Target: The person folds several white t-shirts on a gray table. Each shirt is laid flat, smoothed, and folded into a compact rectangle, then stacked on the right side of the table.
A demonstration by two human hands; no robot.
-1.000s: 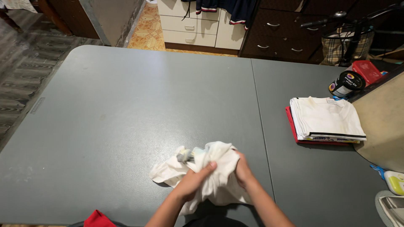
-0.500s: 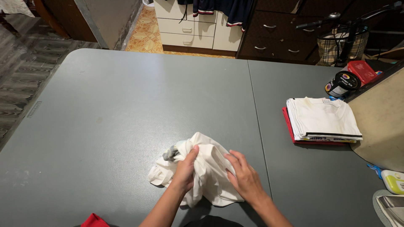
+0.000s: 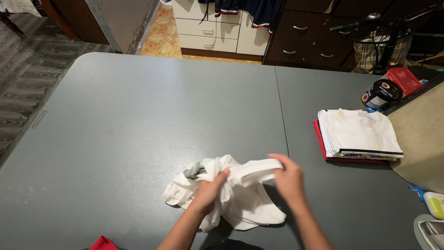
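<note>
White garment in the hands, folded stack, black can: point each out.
white garment (image 3: pixel 245 203), head view, on the bunched cloth below the hands
folded stack (image 3: pixel 356 134), head view, on the top white shirt
black can (image 3: pixel 381 94), head view, on its side wall

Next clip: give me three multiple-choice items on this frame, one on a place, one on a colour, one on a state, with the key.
1. Where is the folded stack of shirts?
A. on the grey table's right side
B. on the floor
C. in a drawer

2. What colour is the crumpled cloth?
A. blue
B. white
C. black

3. What are the hands doing?
A. resting flat on the table
B. hanging off the table
C. gripping the cloth

Key: 1 A, it lies near the black tin; 2 B, plainly white; 3 C, left hand and right hand both clutch it.
</note>
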